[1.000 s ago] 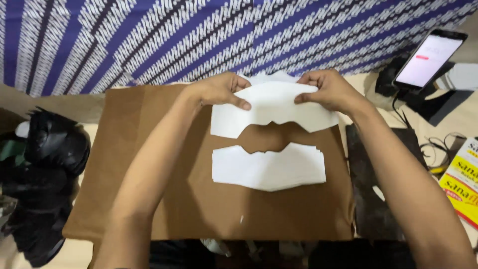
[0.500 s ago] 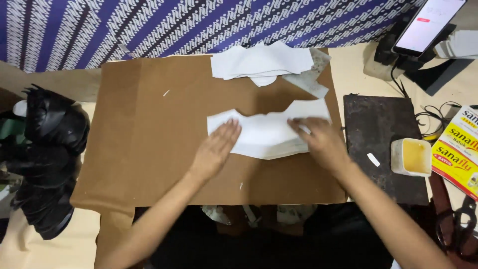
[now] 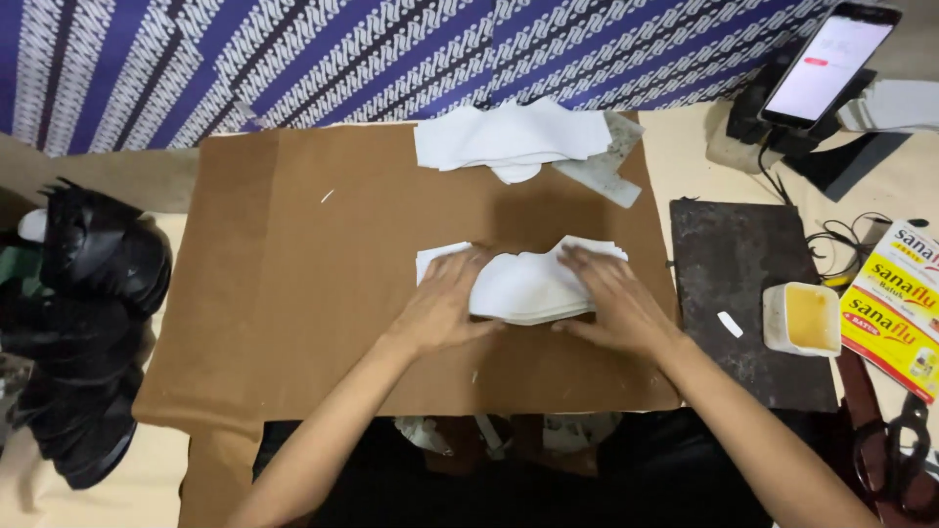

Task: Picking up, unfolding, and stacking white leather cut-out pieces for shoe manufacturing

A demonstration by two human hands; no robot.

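From the head camera, both your forearms rise from the bottom edge and converge on the middle of the brown cardboard sheet (image 3: 293, 293). Your left hand (image 3: 445, 303) lies palm down, fingers together and stretched toward one o'clock, pressing flat on the left end of the stack of white cut pieces (image 3: 528, 286); it clamps nothing, just rests on top. Your right hand (image 3: 611, 303) mirrors it, palm down with the fingers slightly spread and pointing toward eleven o'clock, lying on the stack's right end, open and flat, gripping nothing. The two hands are apart, with the middle of the stack bare between them. The stack sits at the centre of the cardboard, slightly toward three o'clock, with a white corner poking out past your left fingertips. At twelve o'clock from it, well apart near the far edge of the cardboard, lies a second pile of white pieces (image 3: 509, 137). At three o'clock a dark mat (image 3: 734, 264) lies just beside the cardboard, with a small tub of yellowish paste (image 3: 802, 318) on its right edge. A phone (image 3: 831, 61) stands propped at two o'clock, and black shoe parts (image 3: 88, 323) are heaped at nine o'clock.
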